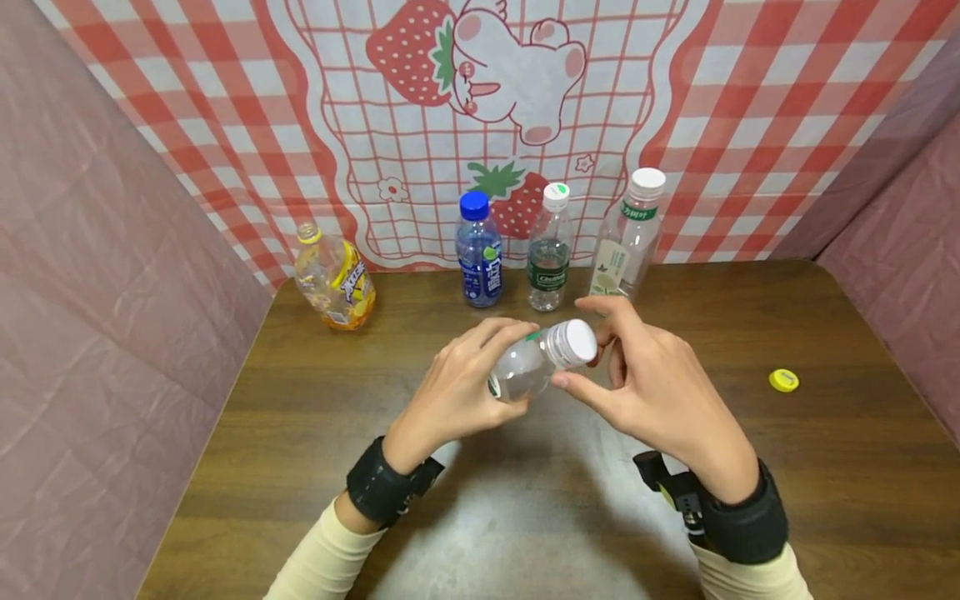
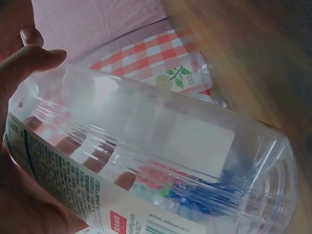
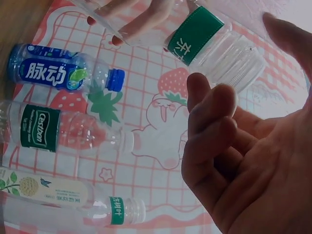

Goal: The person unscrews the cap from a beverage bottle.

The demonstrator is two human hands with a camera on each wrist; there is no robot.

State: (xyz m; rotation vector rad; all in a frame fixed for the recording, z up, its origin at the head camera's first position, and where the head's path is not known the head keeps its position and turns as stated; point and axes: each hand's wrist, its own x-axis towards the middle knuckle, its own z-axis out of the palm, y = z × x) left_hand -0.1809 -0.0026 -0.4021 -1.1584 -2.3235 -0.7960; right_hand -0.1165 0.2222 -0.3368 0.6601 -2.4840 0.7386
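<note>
A clear plastic bottle with a white cap is tilted above the table, cap end to the right. My left hand grips its body. In the left wrist view, the clear bottle shows a printed label and its base, with fingers visible through the plastic. Beside the cap is my right hand, thumb and index finger spread on either side of it. The right wrist view shows the right hand with its other fingers bent close to the cap and the thumb apart. A green band circles the bottle's neck.
Along the back of the table stand a capless yellow-labelled bottle, a blue-capped bottle, a green-labelled bottle and a tall white-capped bottle. A yellow cap lies at the right. A checked cloth hangs behind.
</note>
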